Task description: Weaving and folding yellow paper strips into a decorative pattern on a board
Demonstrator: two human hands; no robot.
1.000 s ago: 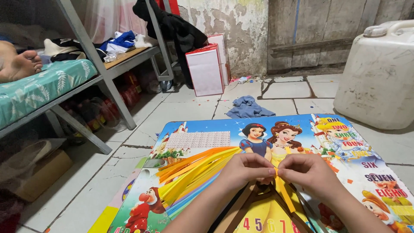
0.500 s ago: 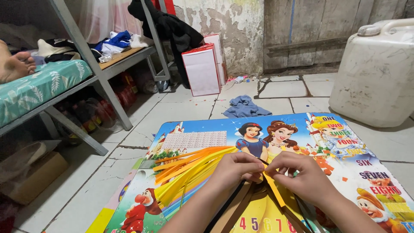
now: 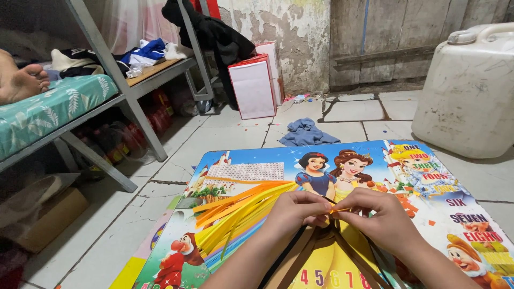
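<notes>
My left hand and my right hand meet over a colourful cartoon-printed board lying on the floor. Both pinch the same thin orange paper strip between thumb and fingertips. A fan of yellow and orange paper strips spreads to the left from under my left hand. Brown paper strips run from below my hands toward me. The gathered ends of the strips are hidden by my fingers.
A metal bunk frame with a patterned mattress and a person's bare foot stands at left. A red-and-white bag, a blue rag and a large white jerrycan sit on the tiled floor beyond the board.
My hands have stayed on the strip bundle, fingers working the orange strip between them. The view has shifted slightly; the strips fan out much as before.
</notes>
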